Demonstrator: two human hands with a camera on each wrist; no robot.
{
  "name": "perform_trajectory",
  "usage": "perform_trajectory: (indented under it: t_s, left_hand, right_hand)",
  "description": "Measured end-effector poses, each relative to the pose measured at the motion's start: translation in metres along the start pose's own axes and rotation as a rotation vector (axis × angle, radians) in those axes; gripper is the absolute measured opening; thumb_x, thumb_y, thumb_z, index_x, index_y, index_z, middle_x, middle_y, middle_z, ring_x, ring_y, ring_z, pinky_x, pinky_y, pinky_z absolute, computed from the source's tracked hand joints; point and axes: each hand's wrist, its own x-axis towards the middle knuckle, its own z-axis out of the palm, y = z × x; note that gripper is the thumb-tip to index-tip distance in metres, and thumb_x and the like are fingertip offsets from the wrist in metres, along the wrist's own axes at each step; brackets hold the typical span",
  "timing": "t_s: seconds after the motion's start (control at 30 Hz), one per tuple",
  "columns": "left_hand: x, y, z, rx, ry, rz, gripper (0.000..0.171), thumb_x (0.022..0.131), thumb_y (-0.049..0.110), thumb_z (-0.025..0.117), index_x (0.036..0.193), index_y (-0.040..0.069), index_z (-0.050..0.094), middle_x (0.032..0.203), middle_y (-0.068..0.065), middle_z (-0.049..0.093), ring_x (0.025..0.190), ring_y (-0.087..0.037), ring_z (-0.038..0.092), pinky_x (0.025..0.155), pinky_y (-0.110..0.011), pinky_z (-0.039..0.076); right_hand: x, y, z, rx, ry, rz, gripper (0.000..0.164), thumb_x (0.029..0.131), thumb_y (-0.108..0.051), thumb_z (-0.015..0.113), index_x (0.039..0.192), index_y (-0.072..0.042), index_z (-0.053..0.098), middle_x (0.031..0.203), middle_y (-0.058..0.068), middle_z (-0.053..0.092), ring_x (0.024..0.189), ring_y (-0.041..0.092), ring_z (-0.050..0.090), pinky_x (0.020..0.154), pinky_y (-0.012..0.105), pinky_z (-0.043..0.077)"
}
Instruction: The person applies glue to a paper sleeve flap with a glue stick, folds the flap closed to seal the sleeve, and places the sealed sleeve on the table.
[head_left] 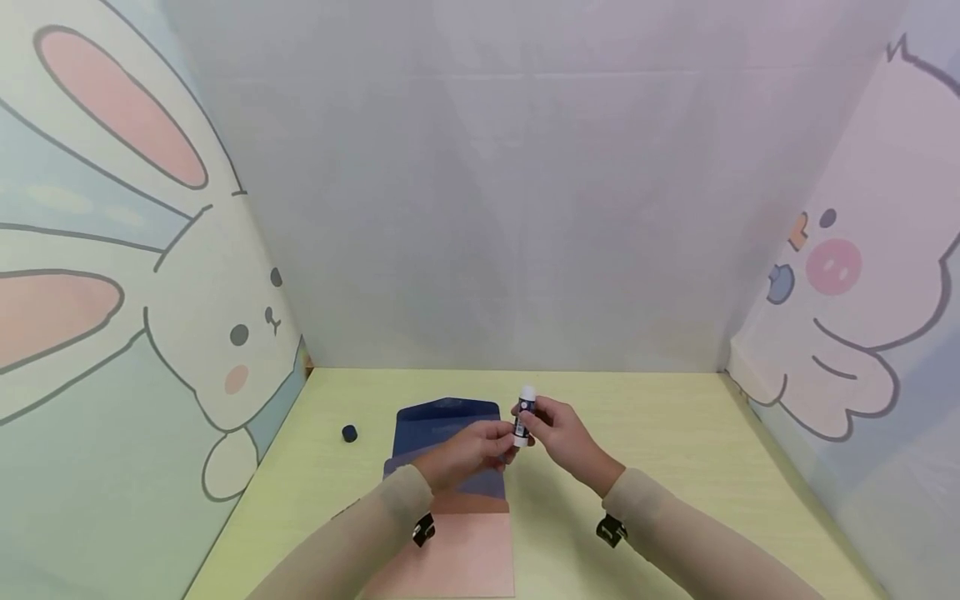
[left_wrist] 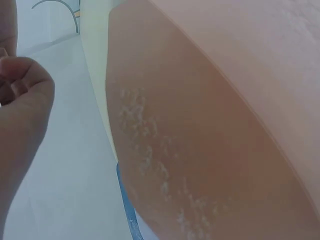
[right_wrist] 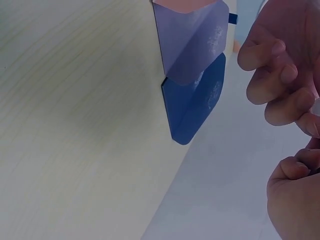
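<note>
A glue stick with a dark printed label and white ends stands nearly upright between my two hands in the head view. My left hand pinches its lower end. Higher up, my right hand grips the barrel between thumb and fingers. Below and left of them lie overlapping envelopes with their flaps spread: a navy one at the back, a purple one and a pink one in front. White glue smears mark the pink envelope's orange-brown flap in the left wrist view; whitish smears also show on the purple and navy flaps.
A small dark cap lies on the pale yellow table, left of the envelopes. A grey wall closes off the back, and side panels with a cartoon rabbit and a chick flank the table.
</note>
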Motion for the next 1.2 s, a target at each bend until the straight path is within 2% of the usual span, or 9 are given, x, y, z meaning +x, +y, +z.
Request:
perform_trajectory:
  t_s: [0.23, 0.43, 0.6, 0.73, 0.83, 1.0, 1.2]
  left_hand:
    - [-0.003, 0.001, 0.002, 0.090, 0.082, 0.053, 0.031, 0.109, 0.037, 0.065, 0.117, 0.007, 0.066, 0.088, 0.000, 0.055, 0.081, -0.020, 0.049, 0.080, -0.035, 0.047]
    - [-0.002, -0.001, 0.005, 0.082, 0.181, 0.082, 0.032, 0.101, 0.039, 0.078, 0.109, 0.010, 0.069, 0.079, 0.004, 0.052, 0.069, -0.017, 0.045, 0.069, -0.029, 0.045]
    - [0.000, 0.001, 0.014, 0.135, 0.329, 0.088, 0.033, 0.092, 0.036, 0.087, 0.093, 0.013, 0.064, 0.071, 0.004, 0.052, 0.066, -0.014, 0.047, 0.064, -0.029, 0.044]
    - [0.003, 0.004, 0.023, 0.258, 0.460, 0.101, 0.037, 0.087, 0.033, 0.091, 0.086, 0.013, 0.060, 0.073, 0.004, 0.058, 0.067, -0.013, 0.053, 0.061, -0.029, 0.045]
    - [0.003, 0.006, 0.028, 0.304, 0.514, 0.112, 0.038, 0.086, 0.032, 0.092, 0.085, 0.013, 0.059, 0.074, 0.003, 0.059, 0.064, -0.013, 0.054, 0.060, -0.029, 0.045]
    - [0.002, 0.007, 0.030, 0.296, 0.534, 0.134, 0.038, 0.087, 0.031, 0.091, 0.086, 0.011, 0.059, 0.072, 0.003, 0.056, 0.060, -0.012, 0.049, 0.057, -0.028, 0.042]
    - [0.001, 0.004, 0.026, 0.272, 0.477, 0.158, 0.038, 0.090, 0.035, 0.090, 0.091, 0.011, 0.060, 0.068, 0.004, 0.047, 0.058, -0.012, 0.041, 0.055, -0.027, 0.037]
  right_hand:
    - [0.001, -0.001, 0.001, 0.020, -0.002, 0.021, 0.033, 0.113, -0.025, 0.060, 0.133, -0.001, 0.069, 0.132, 0.020, 0.073, 0.115, 0.020, 0.068, 0.098, 0.027, 0.058]
    - [0.001, 0.000, 0.002, 0.019, 0.002, 0.021, 0.034, 0.113, -0.026, 0.060, 0.133, -0.001, 0.069, 0.133, 0.020, 0.073, 0.120, 0.021, 0.069, 0.101, 0.026, 0.057]
    - [0.003, 0.003, 0.004, -0.010, 0.010, 0.009, 0.033, 0.112, -0.024, 0.061, 0.132, 0.000, 0.069, 0.128, 0.019, 0.073, 0.109, 0.019, 0.067, 0.095, 0.033, 0.059]
    - [0.003, 0.002, 0.005, -0.019, 0.025, 0.012, 0.030, 0.111, -0.023, 0.062, 0.130, 0.000, 0.070, 0.121, 0.019, 0.073, 0.097, 0.018, 0.062, 0.084, 0.029, 0.057]
    - [0.003, 0.001, 0.006, -0.012, 0.040, 0.019, 0.029, 0.111, -0.022, 0.063, 0.128, 0.000, 0.071, 0.121, 0.020, 0.073, 0.095, 0.016, 0.061, 0.081, 0.026, 0.055]
    - [0.004, -0.001, 0.005, -0.017, 0.050, 0.020, 0.028, 0.111, -0.022, 0.063, 0.127, -0.001, 0.072, 0.122, 0.020, 0.074, 0.094, 0.017, 0.060, 0.080, 0.028, 0.055]
    - [0.004, -0.004, 0.003, -0.019, 0.063, 0.027, 0.026, 0.111, -0.020, 0.063, 0.127, -0.001, 0.072, 0.119, 0.018, 0.074, 0.094, 0.015, 0.063, 0.083, 0.028, 0.057]
